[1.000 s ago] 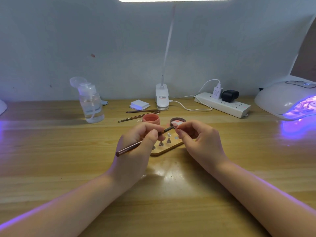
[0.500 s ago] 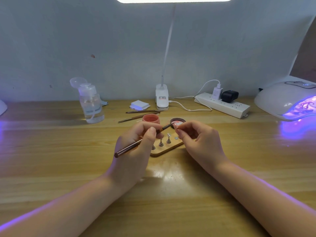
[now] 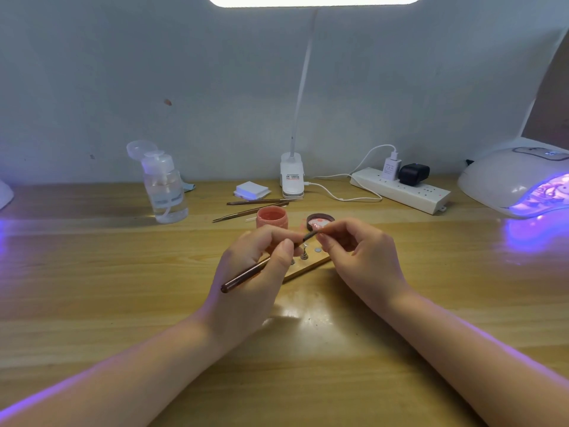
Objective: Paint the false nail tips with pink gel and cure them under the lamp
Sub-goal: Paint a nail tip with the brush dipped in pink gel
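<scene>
My left hand (image 3: 255,266) grips a copper-coloured brush (image 3: 246,274), its bristle end reaching to the fingertips of my right hand (image 3: 360,257). My right hand pinches a small nail tip on its stand; the tip itself is mostly hidden by the fingers. Below both hands lies a wooden holder board (image 3: 308,266) with small metal stands (image 3: 304,255). Just behind sit the open pink gel jar (image 3: 272,218) and its dark lid (image 3: 320,221) with pink gel inside. The white curing lamp (image 3: 511,180) glows violet at the far right.
A clear pump bottle (image 3: 164,186) stands at the back left. Two spare brushes (image 3: 249,208), a white pad stack (image 3: 251,191), a clip lamp base (image 3: 292,177) and a power strip (image 3: 400,189) line the back of the wooden desk (image 3: 92,272).
The brush tip has shifted slightly against the nail tip held in my right hand. Both hands stay in nearly the same place.
</scene>
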A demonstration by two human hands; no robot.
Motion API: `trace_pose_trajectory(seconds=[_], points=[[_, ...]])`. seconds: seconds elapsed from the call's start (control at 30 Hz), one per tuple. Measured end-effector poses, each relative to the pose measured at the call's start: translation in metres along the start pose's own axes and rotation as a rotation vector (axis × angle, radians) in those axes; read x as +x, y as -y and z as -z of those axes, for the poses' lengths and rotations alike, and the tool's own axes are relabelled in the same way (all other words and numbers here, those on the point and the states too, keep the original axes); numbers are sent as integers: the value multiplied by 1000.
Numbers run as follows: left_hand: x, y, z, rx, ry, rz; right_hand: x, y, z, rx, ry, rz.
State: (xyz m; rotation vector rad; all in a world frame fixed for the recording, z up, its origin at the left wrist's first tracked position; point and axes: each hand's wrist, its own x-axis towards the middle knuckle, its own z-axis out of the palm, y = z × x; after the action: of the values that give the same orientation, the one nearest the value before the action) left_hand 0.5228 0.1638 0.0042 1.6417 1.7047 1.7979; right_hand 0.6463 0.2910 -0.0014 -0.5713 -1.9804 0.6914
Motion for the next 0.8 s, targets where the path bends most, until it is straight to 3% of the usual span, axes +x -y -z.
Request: trace_pose_trajectory(seconds=[0.8], points=[[-1,1,1,-113,-122,14,-1,2,1,53,12,-64]])
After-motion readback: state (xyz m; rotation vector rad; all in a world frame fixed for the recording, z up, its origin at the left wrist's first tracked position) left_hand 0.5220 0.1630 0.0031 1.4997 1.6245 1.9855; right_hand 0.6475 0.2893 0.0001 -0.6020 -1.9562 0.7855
